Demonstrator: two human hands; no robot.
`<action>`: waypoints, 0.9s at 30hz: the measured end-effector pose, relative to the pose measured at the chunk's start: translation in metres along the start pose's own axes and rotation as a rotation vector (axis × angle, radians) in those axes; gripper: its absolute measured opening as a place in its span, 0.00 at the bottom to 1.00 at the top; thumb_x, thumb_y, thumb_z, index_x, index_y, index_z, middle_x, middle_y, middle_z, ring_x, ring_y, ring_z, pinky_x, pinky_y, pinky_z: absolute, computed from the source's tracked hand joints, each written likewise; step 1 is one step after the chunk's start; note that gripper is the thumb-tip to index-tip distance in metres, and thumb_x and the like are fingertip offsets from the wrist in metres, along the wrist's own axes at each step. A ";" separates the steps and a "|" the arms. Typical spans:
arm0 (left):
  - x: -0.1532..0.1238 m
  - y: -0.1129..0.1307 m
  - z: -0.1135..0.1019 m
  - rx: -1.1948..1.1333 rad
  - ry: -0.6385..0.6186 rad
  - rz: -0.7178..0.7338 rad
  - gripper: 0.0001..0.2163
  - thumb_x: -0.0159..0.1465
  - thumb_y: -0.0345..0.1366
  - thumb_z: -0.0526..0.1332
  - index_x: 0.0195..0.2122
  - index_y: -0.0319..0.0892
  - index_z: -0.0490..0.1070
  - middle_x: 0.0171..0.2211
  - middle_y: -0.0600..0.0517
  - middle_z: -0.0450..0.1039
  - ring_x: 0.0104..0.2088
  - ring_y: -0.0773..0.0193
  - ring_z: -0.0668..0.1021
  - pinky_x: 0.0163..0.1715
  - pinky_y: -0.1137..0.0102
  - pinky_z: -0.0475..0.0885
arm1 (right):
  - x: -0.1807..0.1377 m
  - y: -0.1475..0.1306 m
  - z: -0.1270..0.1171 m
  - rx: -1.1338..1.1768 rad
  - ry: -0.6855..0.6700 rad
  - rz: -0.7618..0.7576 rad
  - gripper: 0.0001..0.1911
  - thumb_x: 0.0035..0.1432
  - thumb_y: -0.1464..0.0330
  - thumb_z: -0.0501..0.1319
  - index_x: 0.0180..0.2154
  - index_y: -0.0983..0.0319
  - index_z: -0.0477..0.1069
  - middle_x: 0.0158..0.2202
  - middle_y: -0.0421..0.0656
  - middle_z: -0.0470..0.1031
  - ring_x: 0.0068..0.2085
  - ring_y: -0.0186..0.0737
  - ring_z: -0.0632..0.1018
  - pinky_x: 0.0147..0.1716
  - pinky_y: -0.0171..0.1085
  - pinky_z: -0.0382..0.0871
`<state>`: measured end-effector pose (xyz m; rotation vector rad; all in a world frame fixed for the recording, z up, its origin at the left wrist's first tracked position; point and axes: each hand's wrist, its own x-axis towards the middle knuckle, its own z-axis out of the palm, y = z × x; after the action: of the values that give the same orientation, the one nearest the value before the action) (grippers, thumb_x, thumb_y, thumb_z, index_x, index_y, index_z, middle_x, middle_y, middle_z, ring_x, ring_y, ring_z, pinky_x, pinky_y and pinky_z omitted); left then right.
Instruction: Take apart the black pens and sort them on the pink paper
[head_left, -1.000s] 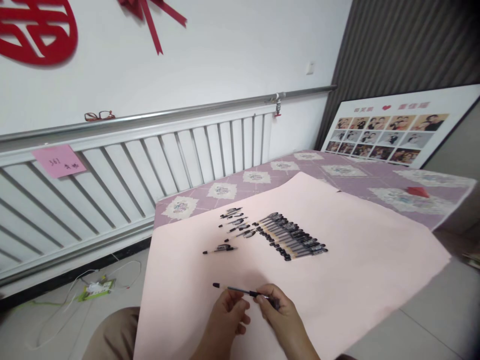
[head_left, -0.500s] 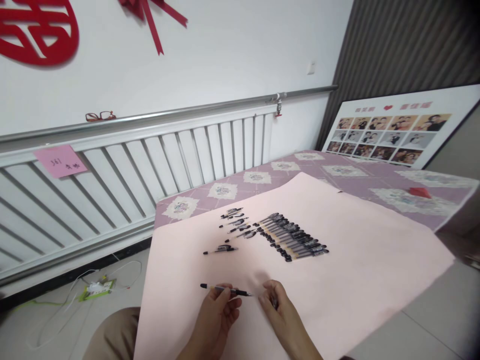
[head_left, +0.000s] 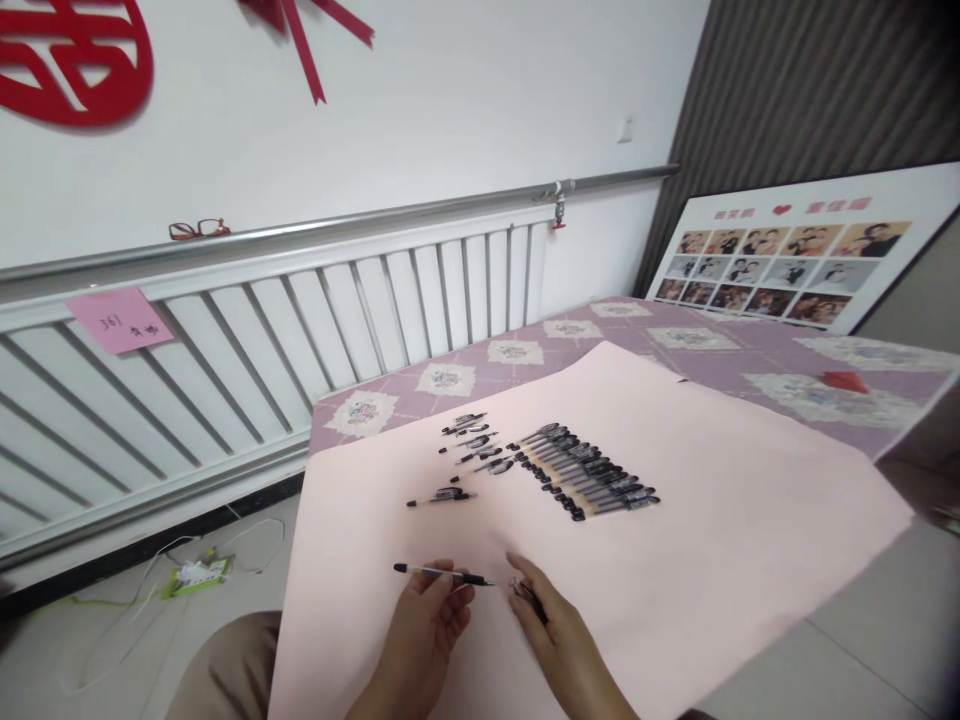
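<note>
Left hand (head_left: pixel 437 607): thumb and fingers pinch the pen (head_left: pixel 474 578) around the middle of its barrel, the other fingers curled below
Right hand (head_left: pixel 551 625): thumb and fingers close on a small dark piece, seemingly a cap (head_left: pixel 532 600), partly hidden by the grip
Pen's place: held over the pink sheet (head_left: pixel 712 510), nearly level, dark end to the left, narrow tip facing the right hand and just apart from it
Pen's handling: likely light and stiff, perhaps slippery along the smooth barrel and surer at the dark grip; the fine tip seems the part to guard from knocks
Pen's hold: mid-barrel or on the dark grip, fingers clear of the tip
Cap's handling: probably light, hard plastic, small enough to slip; best taken by its sides
Row of pens (head_left: pixel 585 470): side by side on the pink sheet, beyond the hands
Loose pens (head_left: pixel 484 454): scattered left of the row
Patterned cloth (head_left: pixel 390 385): under the pink sheet, showing past its far edge
</note>
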<state>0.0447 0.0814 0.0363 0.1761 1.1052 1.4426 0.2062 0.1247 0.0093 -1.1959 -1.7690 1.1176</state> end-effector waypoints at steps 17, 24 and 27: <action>-0.004 -0.003 0.004 0.005 -0.070 -0.009 0.08 0.56 0.30 0.60 0.35 0.41 0.63 0.33 0.51 0.74 0.32 0.66 0.77 0.31 0.73 0.68 | -0.001 -0.009 0.006 -0.078 -0.039 -0.116 0.05 0.56 0.69 0.52 0.33 0.58 0.66 0.31 0.39 0.67 0.30 0.35 0.70 0.29 0.32 0.64; -0.004 -0.011 0.006 0.013 -0.122 -0.030 0.07 0.57 0.30 0.59 0.36 0.42 0.63 0.34 0.51 0.73 0.32 0.67 0.76 0.32 0.73 0.67 | -0.001 -0.010 0.007 -0.124 -0.032 -0.118 0.03 0.55 0.70 0.54 0.32 0.59 0.66 0.31 0.40 0.69 0.32 0.36 0.71 0.29 0.32 0.64; -0.005 -0.013 0.007 0.013 -0.140 -0.028 0.06 0.56 0.30 0.60 0.35 0.42 0.64 0.33 0.51 0.73 0.32 0.68 0.76 0.32 0.73 0.67 | -0.001 -0.011 0.007 -0.132 -0.037 -0.135 0.04 0.55 0.70 0.54 0.31 0.59 0.66 0.30 0.40 0.69 0.32 0.36 0.71 0.30 0.32 0.64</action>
<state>0.0597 0.0778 0.0339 0.2657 0.9992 1.3778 0.1971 0.1198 0.0168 -1.1202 -1.9467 0.9632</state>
